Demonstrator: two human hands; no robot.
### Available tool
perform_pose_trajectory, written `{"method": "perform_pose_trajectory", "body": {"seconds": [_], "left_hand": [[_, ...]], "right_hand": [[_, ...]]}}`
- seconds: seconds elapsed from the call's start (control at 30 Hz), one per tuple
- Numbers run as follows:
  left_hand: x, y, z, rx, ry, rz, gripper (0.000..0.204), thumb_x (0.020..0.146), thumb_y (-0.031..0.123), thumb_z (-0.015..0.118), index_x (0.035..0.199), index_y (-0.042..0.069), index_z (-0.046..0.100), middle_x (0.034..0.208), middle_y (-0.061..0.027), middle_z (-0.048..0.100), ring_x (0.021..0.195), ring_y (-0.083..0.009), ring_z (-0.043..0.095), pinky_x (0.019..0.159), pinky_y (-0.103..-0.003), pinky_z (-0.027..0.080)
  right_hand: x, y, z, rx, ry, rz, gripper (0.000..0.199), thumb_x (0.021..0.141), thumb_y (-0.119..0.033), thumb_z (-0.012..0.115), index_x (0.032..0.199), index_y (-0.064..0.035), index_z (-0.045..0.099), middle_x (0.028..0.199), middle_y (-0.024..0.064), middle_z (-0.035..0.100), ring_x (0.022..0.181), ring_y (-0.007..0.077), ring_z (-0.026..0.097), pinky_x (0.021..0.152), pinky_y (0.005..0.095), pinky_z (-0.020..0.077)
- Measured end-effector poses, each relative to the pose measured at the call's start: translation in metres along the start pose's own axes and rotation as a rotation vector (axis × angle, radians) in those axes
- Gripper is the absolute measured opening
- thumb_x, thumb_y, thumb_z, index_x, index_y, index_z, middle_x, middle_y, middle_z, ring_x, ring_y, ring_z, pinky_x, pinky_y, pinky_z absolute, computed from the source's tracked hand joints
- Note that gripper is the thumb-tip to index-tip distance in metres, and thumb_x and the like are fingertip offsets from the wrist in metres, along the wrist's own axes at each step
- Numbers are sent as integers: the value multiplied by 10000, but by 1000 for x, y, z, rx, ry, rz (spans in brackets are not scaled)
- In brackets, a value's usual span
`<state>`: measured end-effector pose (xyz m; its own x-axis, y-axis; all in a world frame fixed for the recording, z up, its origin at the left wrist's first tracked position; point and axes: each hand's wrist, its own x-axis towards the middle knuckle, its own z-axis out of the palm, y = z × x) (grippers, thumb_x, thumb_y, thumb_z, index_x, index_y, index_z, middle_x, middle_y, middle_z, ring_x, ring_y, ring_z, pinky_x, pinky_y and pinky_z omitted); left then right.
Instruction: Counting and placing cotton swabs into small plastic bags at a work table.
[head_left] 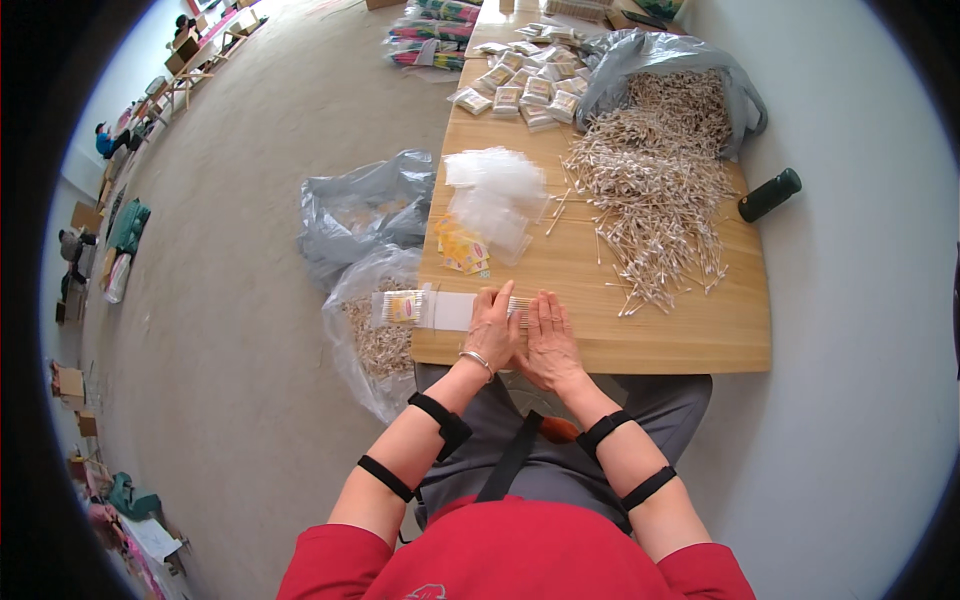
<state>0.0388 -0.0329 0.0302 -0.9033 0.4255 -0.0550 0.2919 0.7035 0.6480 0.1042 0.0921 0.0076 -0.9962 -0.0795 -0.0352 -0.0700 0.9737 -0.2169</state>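
Close to the table's front edge, my left hand (492, 328) is closed over a small row of cotton swabs (519, 308), whose tips show between my two hands. My right hand (550, 338) lies flat against the right side of that row, fingers straight and together. A white strip (453, 311) stretches left from under my left hand. At its far end, a clear bag (402, 307) of swabs with a yellow-and-red label reaches the left table edge. Yellow cards (461, 246) and a stack of clear empty bags (492, 190) lie beyond my left hand.
A large heap of loose swabs (650, 190) spills from a grey plastic bag (745, 90) along the right. Filled packets (537, 90) are piled at the back. A dark bottle (770, 195) is by the wall. Plastic sacks (368, 215) stand on the floor left of the table.
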Motion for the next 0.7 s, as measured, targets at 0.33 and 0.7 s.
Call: {"method": "perform_pose_trajectory", "body": {"seconds": [0.33,0.7], "left_hand": [[14,-29,24,-912,205,66,418,989,219,392,1327,-22,441,1377,-146,440,1300,-223,373,1076,-310,269],[0,-87,-20,-1020,290,-65,461,1016,277,323,1351,-31,396,1375,-142,438,1303,-218,367,1098,-317,250]], "right_hand": [[12,-22,17,-35,60,43,862,853,-463,487,1413,94,142,1496,266,90,1410,384,48,1145,464,55],[45,-91,31,124,69,-9,824,880,-439,439,1416,100,120,1495,263,91,1412,380,30,1145,465,29]]}}
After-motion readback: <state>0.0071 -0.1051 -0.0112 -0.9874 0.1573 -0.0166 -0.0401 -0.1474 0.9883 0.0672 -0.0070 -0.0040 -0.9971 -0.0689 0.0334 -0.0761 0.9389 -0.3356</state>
